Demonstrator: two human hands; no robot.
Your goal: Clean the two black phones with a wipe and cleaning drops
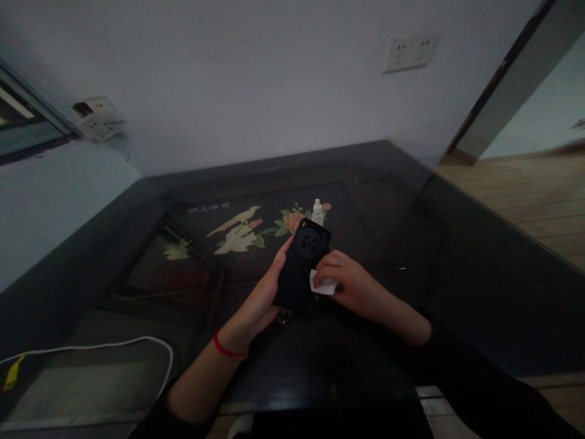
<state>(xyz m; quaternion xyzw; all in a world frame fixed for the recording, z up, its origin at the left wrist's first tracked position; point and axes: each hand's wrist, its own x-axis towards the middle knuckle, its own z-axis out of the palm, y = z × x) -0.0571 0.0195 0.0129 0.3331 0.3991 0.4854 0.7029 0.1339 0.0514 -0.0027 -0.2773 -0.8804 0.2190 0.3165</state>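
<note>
My left hand [262, 299] grips a black phone [301, 262] by its lower edge, holding it upright with its back and round camera bump facing me. A red cord circles that wrist. My right hand [350, 283], a ring on one finger, pinches a small white wipe [321, 283] and presses it against the phone's right side. Just behind the phone's top stands a small clear bottle [317, 211] with a white cap.
A dark glass-topped table [439, 262] with an inlaid bird and flower design fills the view. A white cable [114, 346] curves across its near left part. Wall sockets [411, 53] sit on the wall behind. Wooden floor lies to the right.
</note>
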